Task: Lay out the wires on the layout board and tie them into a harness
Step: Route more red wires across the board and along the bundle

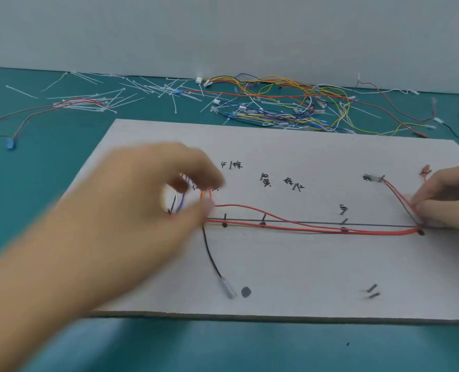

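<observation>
Worked on a pale board [276,269] lying on a green table [35,162]. Pinched, with thumb and forefinger of the left hand [142,210], a small bundle [204,197] of red, orange, purple and black strands at the left end of the drawn black line [378,225]; too blurred to judge the grip any closer. Curled the fingers of the right hand [448,202] down on the red wires [317,230] at the right-hand corner, apparently pinching them just beside the last black peg [421,232], below a branch climbing to a small plug [373,178]. Stretched between both hands, then: long axis left to right, hugging the line and touching the pegs, except for one strand bowed above the line nearer the left hand. Thin, glossy, limp stuff, likely to spring off the line once released. Left a black wire [209,253] drooping from the left corner toward the near edge, ending in a clear-sleeved tip [229,289] beside a black dot [246,292]. Judged the slack hump as the left hand's job: draw leftward along the axis against the right hand's anchor. Noted white cable ties [121,95] scattered well apart, beyond the far edge, nearer the left hand, and a tangle of spare wires [290,103] behind the board to the right. Saw no tie on the run yet.
</observation>
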`<state>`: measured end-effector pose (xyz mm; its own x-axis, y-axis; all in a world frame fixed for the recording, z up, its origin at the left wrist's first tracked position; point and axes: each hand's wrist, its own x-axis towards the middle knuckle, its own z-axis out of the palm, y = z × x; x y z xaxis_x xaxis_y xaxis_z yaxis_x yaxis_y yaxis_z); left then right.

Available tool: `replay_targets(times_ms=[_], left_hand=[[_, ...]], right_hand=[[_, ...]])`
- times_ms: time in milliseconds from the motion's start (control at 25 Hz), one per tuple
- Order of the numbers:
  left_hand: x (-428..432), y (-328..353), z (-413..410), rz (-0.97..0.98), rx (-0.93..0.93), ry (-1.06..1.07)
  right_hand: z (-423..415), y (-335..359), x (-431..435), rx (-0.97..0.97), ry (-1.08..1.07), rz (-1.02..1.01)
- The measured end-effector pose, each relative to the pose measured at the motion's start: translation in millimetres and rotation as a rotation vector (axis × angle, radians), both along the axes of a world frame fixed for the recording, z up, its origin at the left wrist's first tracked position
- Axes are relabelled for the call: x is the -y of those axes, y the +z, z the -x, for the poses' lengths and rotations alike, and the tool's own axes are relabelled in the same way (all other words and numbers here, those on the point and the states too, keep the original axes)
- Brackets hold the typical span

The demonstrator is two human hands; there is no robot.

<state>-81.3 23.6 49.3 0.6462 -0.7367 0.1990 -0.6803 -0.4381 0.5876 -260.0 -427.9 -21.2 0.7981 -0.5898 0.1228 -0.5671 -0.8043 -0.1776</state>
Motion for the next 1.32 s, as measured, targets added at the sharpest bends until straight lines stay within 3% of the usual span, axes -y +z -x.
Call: replay_targets(times_ms=[80, 160, 240, 320, 440, 720, 1320], left_hand=[[-19, 9, -40, -0.055, -0.057, 0.042], [-32, 14, -76, -0.003, 0.066, 0.135], [-33, 12, -91, -0.114, 0.032, 0.058], [-21, 7, -94, -0.234, -0.013, -0.065], [-14, -6, -92, -0.213, -0.099, -0.126], [-13, -30, -88, -0.145, -0.134, -0.199], [-17, -40, -89, -0.190, -0.046, -0.346]], right_hand=[[-9, 19, -13, -0.070, 0.085, 0.035], [-31, 52, -63, -0.062, 0.098, 0.068], [-60, 76, -143, -0.026, 0.182, -0.119], [-88, 85, -207, -0.088, 0.420, -0.255], [-116, 67, -256, -0.093, 0.651, -0.348], [-119, 35, -272, 0.104, 0.675, -0.484], [-112, 29, -281, 0.201, 0.722, -0.487]])
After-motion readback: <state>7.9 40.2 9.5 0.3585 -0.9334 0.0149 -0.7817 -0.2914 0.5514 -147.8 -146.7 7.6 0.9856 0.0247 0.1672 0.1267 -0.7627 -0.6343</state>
